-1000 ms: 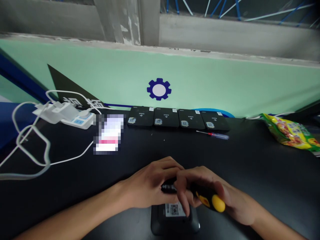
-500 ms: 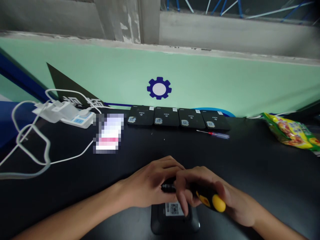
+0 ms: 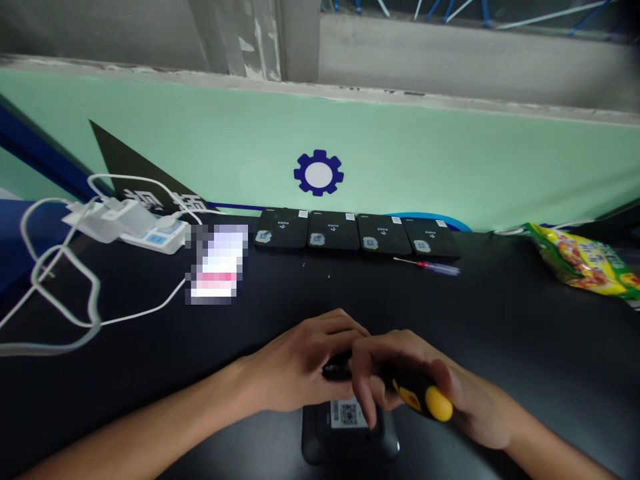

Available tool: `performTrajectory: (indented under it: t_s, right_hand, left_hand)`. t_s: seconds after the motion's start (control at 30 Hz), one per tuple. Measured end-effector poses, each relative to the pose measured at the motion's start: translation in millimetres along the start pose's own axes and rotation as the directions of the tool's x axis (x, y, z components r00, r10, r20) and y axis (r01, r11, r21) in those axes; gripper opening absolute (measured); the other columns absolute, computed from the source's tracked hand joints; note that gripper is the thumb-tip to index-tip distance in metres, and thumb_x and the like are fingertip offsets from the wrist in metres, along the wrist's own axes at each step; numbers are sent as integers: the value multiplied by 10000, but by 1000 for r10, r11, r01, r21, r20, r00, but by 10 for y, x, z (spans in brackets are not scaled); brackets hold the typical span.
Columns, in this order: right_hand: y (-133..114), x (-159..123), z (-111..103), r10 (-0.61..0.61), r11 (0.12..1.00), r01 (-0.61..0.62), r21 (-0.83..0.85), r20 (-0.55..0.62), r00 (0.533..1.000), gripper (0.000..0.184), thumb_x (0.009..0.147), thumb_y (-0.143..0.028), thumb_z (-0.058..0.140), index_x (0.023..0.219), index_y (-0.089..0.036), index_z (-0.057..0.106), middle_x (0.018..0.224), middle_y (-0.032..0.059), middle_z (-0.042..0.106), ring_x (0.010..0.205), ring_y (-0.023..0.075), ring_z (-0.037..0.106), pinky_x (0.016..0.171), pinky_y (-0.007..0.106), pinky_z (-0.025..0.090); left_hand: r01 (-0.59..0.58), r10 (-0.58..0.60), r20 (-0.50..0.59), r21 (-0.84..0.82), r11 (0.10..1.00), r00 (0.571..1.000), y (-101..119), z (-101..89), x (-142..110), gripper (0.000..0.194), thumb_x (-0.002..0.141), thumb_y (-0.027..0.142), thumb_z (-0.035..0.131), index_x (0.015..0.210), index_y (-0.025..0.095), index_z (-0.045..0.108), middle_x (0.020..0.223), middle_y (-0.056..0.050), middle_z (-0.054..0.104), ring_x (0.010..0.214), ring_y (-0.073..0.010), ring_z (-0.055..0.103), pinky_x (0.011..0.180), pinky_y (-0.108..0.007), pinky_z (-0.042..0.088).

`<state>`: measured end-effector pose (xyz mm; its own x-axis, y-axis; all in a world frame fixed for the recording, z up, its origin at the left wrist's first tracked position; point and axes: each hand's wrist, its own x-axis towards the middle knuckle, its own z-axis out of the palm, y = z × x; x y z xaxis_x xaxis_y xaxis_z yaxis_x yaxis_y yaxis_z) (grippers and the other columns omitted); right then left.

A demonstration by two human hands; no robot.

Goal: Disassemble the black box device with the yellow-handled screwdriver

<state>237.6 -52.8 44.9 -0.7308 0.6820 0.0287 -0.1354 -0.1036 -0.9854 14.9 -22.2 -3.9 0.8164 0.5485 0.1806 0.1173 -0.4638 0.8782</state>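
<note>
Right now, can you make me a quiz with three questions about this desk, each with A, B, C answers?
1. Where does the thin red-and-clear screwdriver lie?
A. Just in front of the row of black boxes
B. On the snack bag
C. Beside the power strip

2. How many black boxes stand in the row by the green wall?
A. Two
B. Four
C. Six

3. What is the right hand doing?
A. Lying flat and empty
B. Lifting the white cable
C. Gripping a black-and-yellow screwdriver

Answers: 1 A, it lies on the table just in front of the boxes on the right. 2 B, four sit side by side. 3 C, its fingers wrap the handle.
</note>
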Motion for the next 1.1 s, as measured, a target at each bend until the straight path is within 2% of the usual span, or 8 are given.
performTrajectory:
  t_s: [0.27,0.47,0.63,1.1]
  right_hand:
    - [-22,-10,24,36,999,-36,11,-21,999,863,923,-952,438,851,-135,705,790,61,613,696,190,505,713,337,445]
    - [-60,-66,-3,48,990,-50,-130,-17,999,899,964,-930,310,952,-139,738,822,58,614,741,202,542,799,368,516]
    - [-56,-111,-33,27,978,-26,-208,4,1000,925,996,-889,214,1011,-127,739,863,59,614,745,187,557,753,337,513]
    - [-36,-96,-45,11,973,-4,-233,31,999,957,985,-892,172,1014,-125,743,847,51,604,712,171,529,724,326,504]
  left_hand:
    - [-8,8,8,-10,1000,1000,-5,-3,-1,263,1009,263,795,1262,217,738,1258,-100,725,1171,-256,713,961,-365,614]
    - [-15,15,16,-15,1000,1000,1,-11,12,309,997,260,808,1292,221,723,1268,-104,723,1192,-267,705,981,-378,607]
    - [-36,36,18,-3,999,999,-29,0,7,329,1018,267,786,1332,221,699,1276,-112,721,1187,-270,700,1003,-402,598]
    - [-63,63,6,10,998,998,-26,9,5,328,1021,285,788,1327,211,694,1267,-110,731,1159,-268,696,970,-402,611]
